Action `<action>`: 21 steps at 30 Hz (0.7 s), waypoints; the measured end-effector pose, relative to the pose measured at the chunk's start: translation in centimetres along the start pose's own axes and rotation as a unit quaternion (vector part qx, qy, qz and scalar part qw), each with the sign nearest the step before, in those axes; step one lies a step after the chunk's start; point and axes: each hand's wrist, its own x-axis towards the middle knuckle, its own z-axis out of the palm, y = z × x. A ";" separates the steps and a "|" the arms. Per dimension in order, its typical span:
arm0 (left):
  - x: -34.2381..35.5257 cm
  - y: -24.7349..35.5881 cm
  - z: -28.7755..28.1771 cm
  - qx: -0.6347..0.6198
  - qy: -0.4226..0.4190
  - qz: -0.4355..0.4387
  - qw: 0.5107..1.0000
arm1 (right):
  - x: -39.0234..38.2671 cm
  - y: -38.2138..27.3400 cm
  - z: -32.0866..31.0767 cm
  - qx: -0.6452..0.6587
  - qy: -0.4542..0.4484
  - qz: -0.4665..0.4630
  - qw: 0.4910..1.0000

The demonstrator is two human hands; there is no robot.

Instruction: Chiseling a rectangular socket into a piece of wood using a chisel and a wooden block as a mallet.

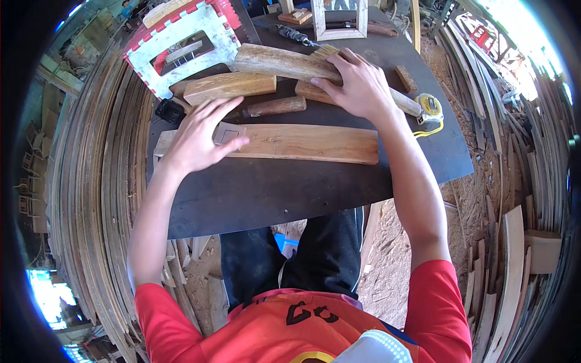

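Note:
My left hand (203,136) is over the left part of a flat wooden board (308,144), thumb and fingers apart, holding nothing. Beside its thumb the board bears a dark rectangular outline. Farther right, my right hand (363,88) curls over a club-shaped wooden mallet (275,62), whose thinner handle runs out rightward beneath the palm. A brush (325,52) shows just past those fingers. Between the hands lies a wooden-handled tool (278,107). Beyond the left hand is a thick wooden block (230,88); another wood piece (316,93) lies partly under the mallet.
A yellow tape measure (430,107) rests by the mallet handle's end. A red and white stool (181,48) stands at the far left of the dark table (266,193), near a black object (170,111). A wooden frame (340,31) is at the back. Long wood strips flank both sides.

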 end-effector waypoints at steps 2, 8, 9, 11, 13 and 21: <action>-1.4 -0.1 -0.7 -0.021 -0.012 -0.012 1.000 | 0.0 0.1 0.6 0.007 0.000 -0.009 1.000; -5.3 -1.4 -0.8 -0.020 0.027 0.010 0.999 | 0.7 -0.7 0.2 0.052 -0.022 -0.015 0.998; -5.3 -1.7 -0.4 -0.041 0.036 0.008 0.998 | 0.6 -0.7 0.7 0.028 0.020 -0.035 0.999; -5.2 -2.1 0.1 -0.054 0.056 -0.002 0.997 | 0.4 -0.9 0.4 0.056 -0.010 0.000 0.998; -5.7 -2.3 0.6 -0.063 0.062 -0.015 0.996 | 0.6 -1.3 0.5 0.056 -0.011 -0.001 0.998; -4.8 -2.9 0.6 -0.070 0.039 -0.035 0.996 | 0.8 -1.6 -0.1 0.084 0.019 0.046 0.995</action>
